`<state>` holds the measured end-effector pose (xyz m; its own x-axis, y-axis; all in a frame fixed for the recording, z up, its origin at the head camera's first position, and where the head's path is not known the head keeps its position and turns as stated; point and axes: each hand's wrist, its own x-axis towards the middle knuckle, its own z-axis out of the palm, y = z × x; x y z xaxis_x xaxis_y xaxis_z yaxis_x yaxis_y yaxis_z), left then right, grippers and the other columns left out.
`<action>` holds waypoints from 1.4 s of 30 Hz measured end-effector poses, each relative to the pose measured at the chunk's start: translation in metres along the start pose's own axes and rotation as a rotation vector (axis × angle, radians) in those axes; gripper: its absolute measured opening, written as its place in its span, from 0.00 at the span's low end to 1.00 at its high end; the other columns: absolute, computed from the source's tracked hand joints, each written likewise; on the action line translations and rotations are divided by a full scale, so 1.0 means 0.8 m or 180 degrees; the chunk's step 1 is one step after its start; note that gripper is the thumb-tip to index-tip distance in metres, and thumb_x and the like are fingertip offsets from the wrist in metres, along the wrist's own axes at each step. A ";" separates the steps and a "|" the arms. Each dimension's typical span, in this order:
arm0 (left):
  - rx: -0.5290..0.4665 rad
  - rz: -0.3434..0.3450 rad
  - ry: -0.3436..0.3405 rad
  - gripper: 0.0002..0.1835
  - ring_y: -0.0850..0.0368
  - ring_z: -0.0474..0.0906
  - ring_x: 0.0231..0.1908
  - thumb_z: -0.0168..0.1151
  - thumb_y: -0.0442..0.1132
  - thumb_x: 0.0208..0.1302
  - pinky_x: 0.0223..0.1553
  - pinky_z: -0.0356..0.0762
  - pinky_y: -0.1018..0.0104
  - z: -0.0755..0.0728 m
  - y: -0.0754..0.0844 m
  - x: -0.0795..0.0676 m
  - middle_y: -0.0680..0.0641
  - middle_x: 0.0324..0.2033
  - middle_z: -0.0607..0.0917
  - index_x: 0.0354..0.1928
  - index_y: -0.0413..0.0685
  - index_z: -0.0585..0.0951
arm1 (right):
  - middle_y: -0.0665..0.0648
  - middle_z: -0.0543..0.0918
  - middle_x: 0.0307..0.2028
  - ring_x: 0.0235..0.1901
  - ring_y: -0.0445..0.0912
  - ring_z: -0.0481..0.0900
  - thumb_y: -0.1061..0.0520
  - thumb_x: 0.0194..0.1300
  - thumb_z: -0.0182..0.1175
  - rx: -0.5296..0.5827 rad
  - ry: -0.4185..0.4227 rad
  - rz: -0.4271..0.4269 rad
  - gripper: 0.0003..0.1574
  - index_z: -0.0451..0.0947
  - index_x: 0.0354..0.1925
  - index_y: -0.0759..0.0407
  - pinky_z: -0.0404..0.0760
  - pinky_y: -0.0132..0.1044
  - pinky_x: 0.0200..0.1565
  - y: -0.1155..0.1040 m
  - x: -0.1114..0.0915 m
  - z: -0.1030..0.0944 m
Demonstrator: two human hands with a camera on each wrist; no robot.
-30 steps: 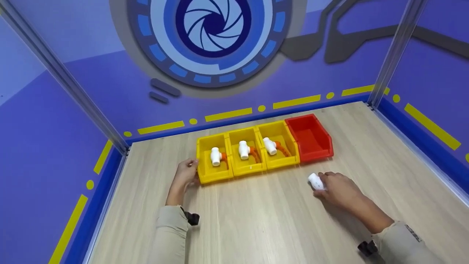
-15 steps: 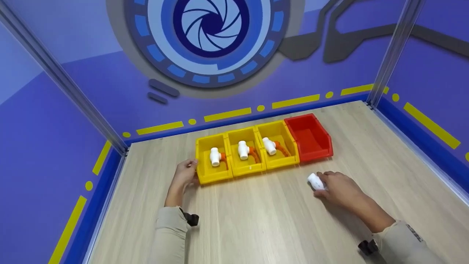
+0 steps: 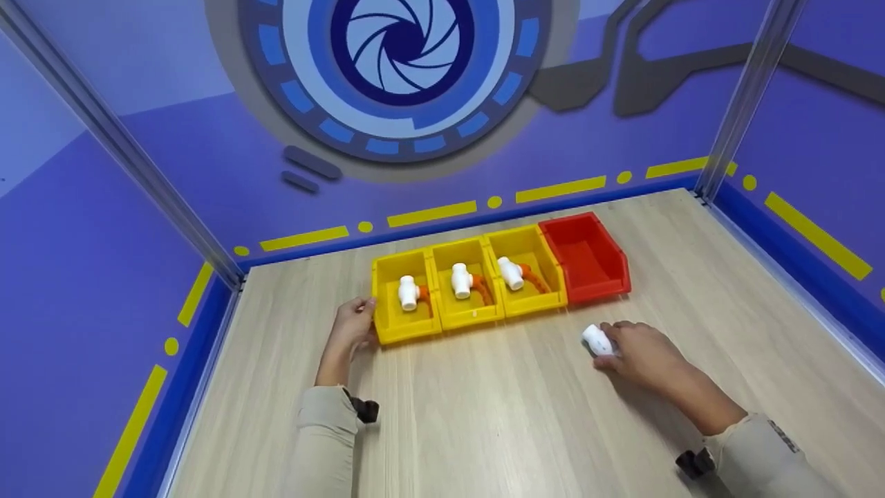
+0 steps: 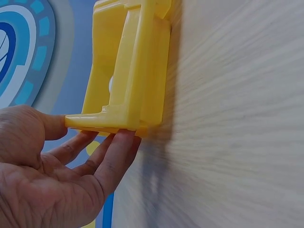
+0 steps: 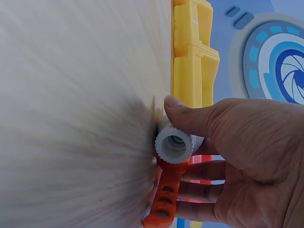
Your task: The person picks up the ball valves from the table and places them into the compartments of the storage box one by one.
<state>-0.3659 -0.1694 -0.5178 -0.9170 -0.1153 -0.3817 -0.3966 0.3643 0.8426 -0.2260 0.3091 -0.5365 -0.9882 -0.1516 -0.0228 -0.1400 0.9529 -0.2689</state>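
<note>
My left hand [image 3: 352, 324] is at the left end of the bin row, gripping the side of the leftmost yellow bin [image 4: 135, 85]. Its thumb touches the rim and its fingers lie against the outer wall. My right hand [image 3: 643, 353] holds a white plastic ball valve [image 3: 597, 340] low over the table, in front of the red bin [image 3: 586, 266]. In the right wrist view the valve's ribbed open end faces the camera, and its orange handle [image 5: 164, 199] points down the frame. Whether the valve touches the table I cannot tell.
Each yellow bin carries one white valve with an orange handle: left valve [image 3: 408, 293], middle valve [image 3: 461, 281], right valve [image 3: 511, 274]. Nothing shows inside the red bin. Printed panels [image 3: 207, 173] wall in the wooden table [image 3: 484, 408] at the back and sides.
</note>
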 end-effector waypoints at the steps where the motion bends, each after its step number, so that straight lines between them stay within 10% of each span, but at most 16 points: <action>1: 0.0008 0.0009 -0.0012 0.23 0.52 0.77 0.45 0.47 0.52 0.87 0.51 0.80 0.55 -0.001 0.000 0.000 0.41 0.60 0.78 0.71 0.48 0.77 | 0.70 0.87 0.49 0.43 0.62 0.85 0.46 0.63 0.77 0.0002 0.0020 0.0002 0.41 0.80 0.63 0.72 0.83 0.60 0.48 -0.001 0.001 0.001; 9: 0.0023 -0.0023 0.0010 0.22 0.52 0.77 0.44 0.46 0.51 0.87 0.52 0.80 0.55 -0.007 -0.003 0.000 0.42 0.58 0.77 0.70 0.48 0.76 | 0.63 0.85 0.37 0.34 0.55 0.82 0.52 0.63 0.76 0.0138 0.0151 -0.0027 0.27 0.82 0.51 0.69 0.80 0.54 0.38 -0.009 0.012 0.005; 24: 0.0058 -0.0019 -0.0042 0.23 0.52 0.78 0.44 0.45 0.53 0.87 0.52 0.78 0.55 -0.008 0.015 0.001 0.43 0.58 0.78 0.70 0.50 0.76 | 0.73 0.82 0.63 0.59 0.67 0.81 0.47 0.71 0.71 0.0946 0.0960 0.0477 0.40 0.74 0.70 0.69 0.79 0.67 0.64 0.006 0.049 -0.028; 42: -0.0077 -0.0024 -0.0052 0.26 0.49 0.77 0.53 0.43 0.52 0.88 0.53 0.84 0.53 0.003 -0.004 -0.001 0.40 0.67 0.77 0.76 0.49 0.72 | 0.64 0.81 0.47 0.49 0.59 0.79 0.47 0.78 0.64 0.1049 0.0483 0.1103 0.26 0.74 0.61 0.64 0.85 0.53 0.58 0.002 0.160 -0.039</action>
<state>-0.3639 -0.1684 -0.5206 -0.9133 -0.1027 -0.3941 -0.4045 0.3410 0.8486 -0.3549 0.2997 -0.5099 -0.9744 0.2225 -0.0308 0.2011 0.8031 -0.5608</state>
